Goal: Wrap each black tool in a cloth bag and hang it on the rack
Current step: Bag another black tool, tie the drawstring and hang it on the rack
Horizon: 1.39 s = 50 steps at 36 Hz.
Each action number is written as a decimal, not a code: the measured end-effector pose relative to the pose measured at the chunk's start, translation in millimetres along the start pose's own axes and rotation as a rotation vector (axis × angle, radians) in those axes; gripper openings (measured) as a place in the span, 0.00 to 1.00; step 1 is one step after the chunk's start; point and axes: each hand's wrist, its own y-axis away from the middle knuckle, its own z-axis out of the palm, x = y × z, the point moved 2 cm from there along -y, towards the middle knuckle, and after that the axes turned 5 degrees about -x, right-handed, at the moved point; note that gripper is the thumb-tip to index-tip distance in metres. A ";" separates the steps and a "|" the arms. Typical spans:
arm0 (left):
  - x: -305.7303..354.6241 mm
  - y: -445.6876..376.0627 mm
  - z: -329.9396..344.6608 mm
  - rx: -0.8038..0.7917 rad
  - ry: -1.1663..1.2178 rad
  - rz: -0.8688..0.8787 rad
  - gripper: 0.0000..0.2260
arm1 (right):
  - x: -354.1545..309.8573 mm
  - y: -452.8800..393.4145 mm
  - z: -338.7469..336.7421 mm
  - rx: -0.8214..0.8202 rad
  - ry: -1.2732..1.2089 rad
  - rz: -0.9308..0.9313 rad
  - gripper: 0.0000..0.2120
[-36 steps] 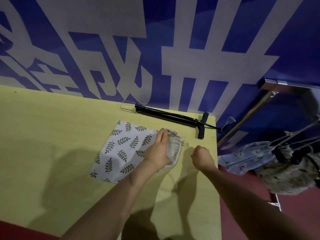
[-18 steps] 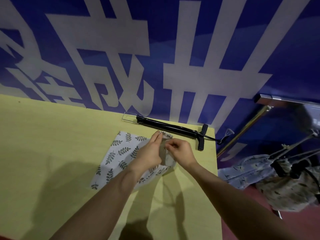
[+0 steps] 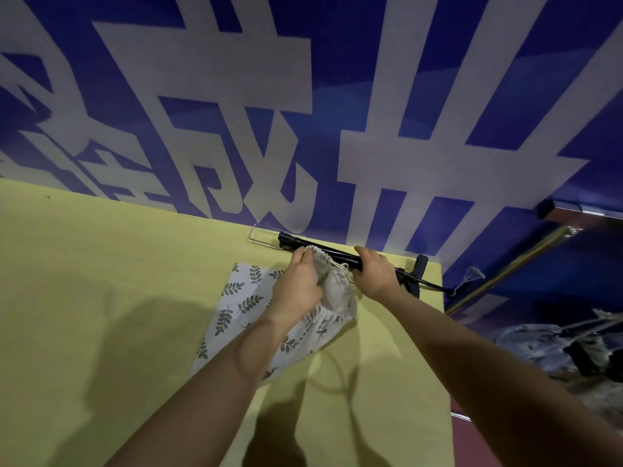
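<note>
A white cloth bag [image 3: 242, 301] with a leaf print lies on the yellow table [image 3: 101, 281]. My left hand [image 3: 298, 284] grips the bag's gathered drawstring mouth and lifts it off the table. A long black tool [image 3: 340, 255] with a T-handle lies along the wall at the table's far edge. My right hand [image 3: 376, 273] is closed over the tool's shaft, just right of the bag's mouth. The mouth sits right next to the tool.
A blue wall [image 3: 337, 96] with large white characters rises behind the table. At the right a metal rack [image 3: 505, 271] stands beside the table, with several wrapped bags [image 3: 553, 345] hanging low. The table's right edge [image 3: 446, 332] drops to a red floor.
Both hands moved forward toward the wall. My right hand left the bag's mouth and closed on the black tool. My left hand raised the bag's mouth up to the tool.
</note>
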 end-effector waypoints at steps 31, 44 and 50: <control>0.5 11.3 14.4 -0.093 0.019 0.158 0.30 | 11.8 37.8 -18.8 0.004 0.195 -0.008 0.19; 5.4 53.0 4.8 0.061 0.213 0.085 0.33 | 28.2 112.7 -42.3 0.130 -0.053 0.019 0.20; 6.3 62.1 -9.5 0.224 0.272 0.081 0.35 | 37.4 140.4 -35.0 0.042 -0.015 0.056 0.20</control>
